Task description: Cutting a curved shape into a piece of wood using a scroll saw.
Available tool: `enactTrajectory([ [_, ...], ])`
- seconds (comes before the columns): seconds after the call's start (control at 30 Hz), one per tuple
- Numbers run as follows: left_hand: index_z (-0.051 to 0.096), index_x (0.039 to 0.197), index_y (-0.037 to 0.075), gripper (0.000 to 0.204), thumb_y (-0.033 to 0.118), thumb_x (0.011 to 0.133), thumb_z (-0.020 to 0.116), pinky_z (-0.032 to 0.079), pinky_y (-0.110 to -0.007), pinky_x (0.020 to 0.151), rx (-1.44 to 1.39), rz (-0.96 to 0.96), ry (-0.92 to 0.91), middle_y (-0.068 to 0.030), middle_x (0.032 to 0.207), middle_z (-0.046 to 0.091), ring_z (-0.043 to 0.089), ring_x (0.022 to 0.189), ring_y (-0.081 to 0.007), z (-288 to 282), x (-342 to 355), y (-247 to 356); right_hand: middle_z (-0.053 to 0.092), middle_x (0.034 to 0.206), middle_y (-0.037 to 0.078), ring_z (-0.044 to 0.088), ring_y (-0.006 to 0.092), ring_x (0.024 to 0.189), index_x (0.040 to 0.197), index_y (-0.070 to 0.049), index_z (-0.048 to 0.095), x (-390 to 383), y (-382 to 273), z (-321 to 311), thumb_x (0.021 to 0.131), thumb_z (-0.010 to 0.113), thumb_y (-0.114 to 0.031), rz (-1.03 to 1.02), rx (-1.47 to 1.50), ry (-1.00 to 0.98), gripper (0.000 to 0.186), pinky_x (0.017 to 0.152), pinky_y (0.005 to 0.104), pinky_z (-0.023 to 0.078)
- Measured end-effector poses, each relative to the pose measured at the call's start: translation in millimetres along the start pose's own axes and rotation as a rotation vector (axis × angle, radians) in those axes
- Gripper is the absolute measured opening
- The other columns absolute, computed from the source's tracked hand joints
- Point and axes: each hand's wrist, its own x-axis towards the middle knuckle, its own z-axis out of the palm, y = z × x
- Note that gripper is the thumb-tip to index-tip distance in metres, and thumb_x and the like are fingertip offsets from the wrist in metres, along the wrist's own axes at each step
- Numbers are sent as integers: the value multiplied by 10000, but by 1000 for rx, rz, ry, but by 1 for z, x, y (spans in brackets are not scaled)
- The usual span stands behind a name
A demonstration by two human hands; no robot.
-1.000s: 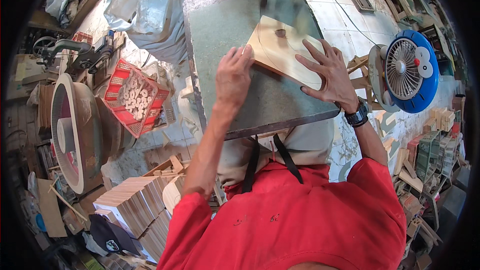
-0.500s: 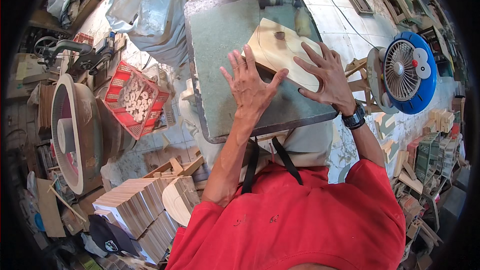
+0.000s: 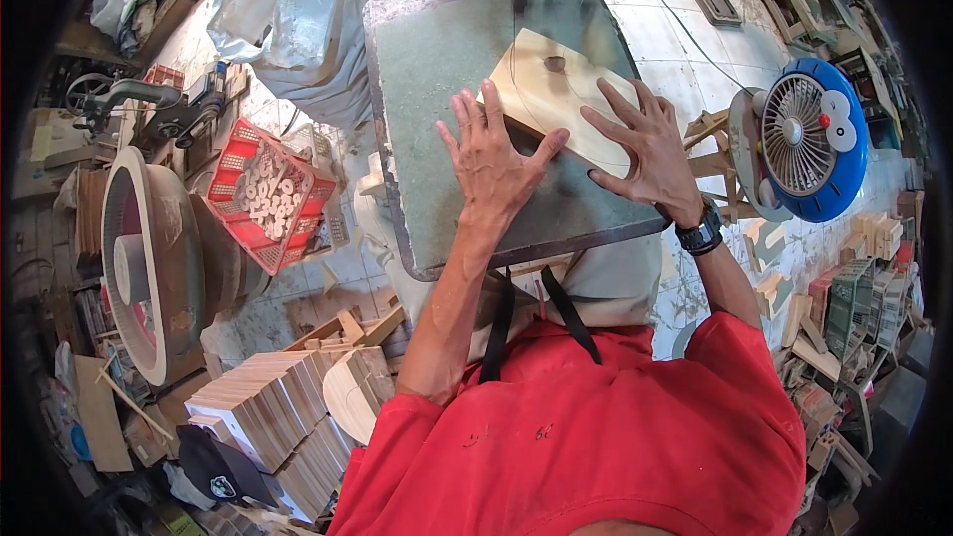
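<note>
A pale wooden board (image 3: 554,94) with a drawn curved line and a dark round spot lies angled on the dark metal table (image 3: 432,50) of a machine, whose upper part is blurred above the board. My left hand (image 3: 491,159) is open at the board's lower left edge, fingers spread and thumb against that edge. My right hand (image 3: 640,144), with a black watch at the wrist, rests spread on the right part of the board, fingertips on its surface and thumb near the lower edge.
At left are a red crate (image 3: 223,189) of small wooden pieces, a large round tub-like part (image 3: 149,328) and a covered bundle (image 3: 288,30). A blue fan (image 3: 844,179) and cord stand right. Stacked wood (image 3: 258,397) lies lower left; crates and offcuts fill the right.
My left hand has moved right from the board's left end, its fingers now spread instead of together. My right hand stays on the board, which has shifted slightly.
</note>
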Motion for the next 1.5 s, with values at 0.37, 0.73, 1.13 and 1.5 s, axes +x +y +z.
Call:
enactTrajectory([
  [0.37,300,1527,-85,1201,783,778,659,91,-655,1192,11,7,2,-365,1522,368,249,1488,-496,1,2,-2,463,1563,102,388,436,1369,1398,-280,625,2,0,0,666,771,-417,-1,3,2,759,1072,539,328],
  [0.73,300,1528,-81,1206,791,774,654,88,-647,1197,20,2,-2,-361,1526,367,247,1491,-491,1,5,-2,460,1568,99,391,444,1368,1405,-281,620,4,1,2,662,779,-420,4,6,7,772,1086,541,315],
  [1.13,311,1521,-84,1194,774,772,670,95,-658,1190,21,25,6,-350,1519,386,260,1490,-477,0,9,-5,460,1567,92,390,433,1366,1408,-291,616,4,0,4,666,781,-433,21,-14,10,773,1071,555,323],
  [1.5,303,1529,-80,1201,766,765,679,88,-646,1198,-20,30,-45,-371,1532,350,247,1492,-486,-7,14,-6,463,1565,90,391,440,1360,1402,-280,620,3,-6,7,665,782,-432,56,-12,24,769,1067,571,320],
])
